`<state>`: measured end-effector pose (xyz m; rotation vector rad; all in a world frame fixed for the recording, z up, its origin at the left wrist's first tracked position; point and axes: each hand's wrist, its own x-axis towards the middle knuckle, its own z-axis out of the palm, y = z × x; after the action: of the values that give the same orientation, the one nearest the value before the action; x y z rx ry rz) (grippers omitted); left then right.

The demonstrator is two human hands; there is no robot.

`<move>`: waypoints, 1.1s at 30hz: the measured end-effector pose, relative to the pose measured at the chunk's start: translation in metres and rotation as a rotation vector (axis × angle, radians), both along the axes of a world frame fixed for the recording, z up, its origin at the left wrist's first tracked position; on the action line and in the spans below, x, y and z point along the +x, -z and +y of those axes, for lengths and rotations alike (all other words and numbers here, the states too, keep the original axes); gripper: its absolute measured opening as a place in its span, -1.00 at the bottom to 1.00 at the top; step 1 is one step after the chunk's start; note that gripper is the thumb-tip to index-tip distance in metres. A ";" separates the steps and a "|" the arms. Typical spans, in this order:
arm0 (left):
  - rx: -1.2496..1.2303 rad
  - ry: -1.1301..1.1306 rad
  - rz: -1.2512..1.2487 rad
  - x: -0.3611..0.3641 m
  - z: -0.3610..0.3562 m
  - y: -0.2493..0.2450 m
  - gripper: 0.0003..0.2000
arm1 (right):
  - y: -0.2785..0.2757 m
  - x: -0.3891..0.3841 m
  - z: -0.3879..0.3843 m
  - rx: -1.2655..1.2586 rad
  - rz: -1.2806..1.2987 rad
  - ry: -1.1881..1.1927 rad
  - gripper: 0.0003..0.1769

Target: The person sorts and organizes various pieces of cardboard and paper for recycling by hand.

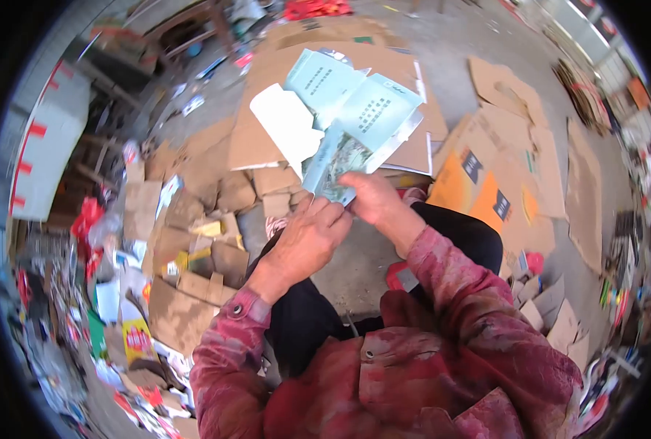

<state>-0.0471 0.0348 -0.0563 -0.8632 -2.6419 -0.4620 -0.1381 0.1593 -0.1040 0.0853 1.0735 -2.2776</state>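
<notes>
In the head view my left hand [312, 238] and my right hand [371, 197] meet at the near edge of a booklet [340, 162] with a pale blue and dark green picture cover. Fingers of both hands are closed on that edge, and the left fingertips are partly hidden. Beyond the booklet lie a light blue printed cover [319, 79] and another light blue printed sheet [379, 107], partly overlapping. A blank white sheet [283, 126] is to their left. These papers rest on a flat brown cardboard stack [263, 150] before my knees.
Torn cardboard pieces [186, 300] and mixed paper scraps cover the floor at left. Flattened boxes with orange print [479, 192] lie at right. A wooden stool or frame [190, 29] stands at the back left, and a white panel with red marks [51, 143] at far left.
</notes>
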 end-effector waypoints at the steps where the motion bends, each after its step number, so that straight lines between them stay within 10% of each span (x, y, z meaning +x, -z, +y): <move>1: 0.023 0.068 0.014 -0.004 0.008 -0.008 -0.79 | 0.004 -0.015 0.021 -0.107 -0.052 0.044 -0.51; 9: -0.127 -0.057 -0.128 -0.097 0.019 0.041 -0.72 | -0.030 -0.076 0.217 -0.116 0.213 0.547 -0.54; 14: -0.405 -0.039 -0.214 -0.164 0.042 0.115 -0.53 | -0.032 -0.068 0.240 0.412 0.407 0.998 -0.67; 19: -0.565 -0.135 -0.205 -0.216 0.064 0.171 -0.46 | -0.034 -0.069 0.257 0.853 0.529 0.861 -0.53; 33: -0.727 -0.026 -0.347 -0.232 0.066 0.173 -0.46 | -0.026 -0.072 0.276 0.180 0.254 0.936 -0.54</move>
<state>-0.2787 0.1012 -0.2292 -1.0034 -3.1844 0.4388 -0.2101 0.4351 -0.0779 0.4676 1.6055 -3.0537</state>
